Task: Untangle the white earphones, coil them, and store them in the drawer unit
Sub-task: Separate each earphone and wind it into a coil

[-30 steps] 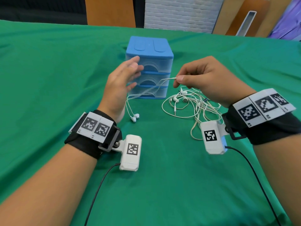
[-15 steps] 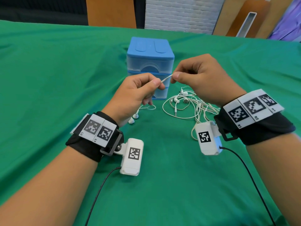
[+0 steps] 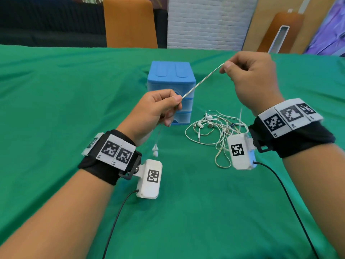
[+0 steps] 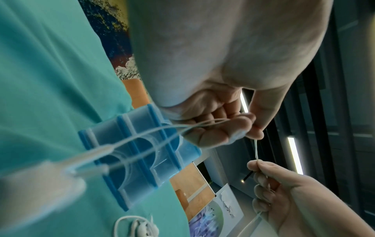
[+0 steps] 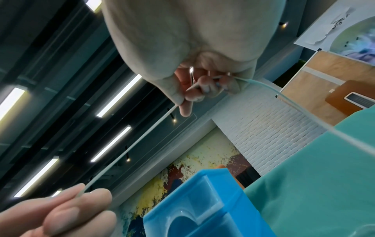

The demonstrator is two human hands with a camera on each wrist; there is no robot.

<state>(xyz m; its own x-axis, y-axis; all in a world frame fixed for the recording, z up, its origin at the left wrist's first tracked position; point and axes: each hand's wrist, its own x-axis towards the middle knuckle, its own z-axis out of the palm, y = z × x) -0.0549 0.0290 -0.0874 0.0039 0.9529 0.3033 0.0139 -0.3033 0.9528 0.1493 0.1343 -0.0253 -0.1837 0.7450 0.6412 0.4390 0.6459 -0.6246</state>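
Head view: both hands [image 3: 155,109] [image 3: 253,79] pinch earphone cord [image 3: 202,81] taut.

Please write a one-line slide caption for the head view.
Both hands stretch a thin white earphone cable taut before the blue plastic drawer unit.

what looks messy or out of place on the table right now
The white earphones lie in a tangled heap on the green cloth, right of the blue drawer unit. One cord is pulled taut between the left hand and right hand. Drawers look closed; nothing spilled or damaged.
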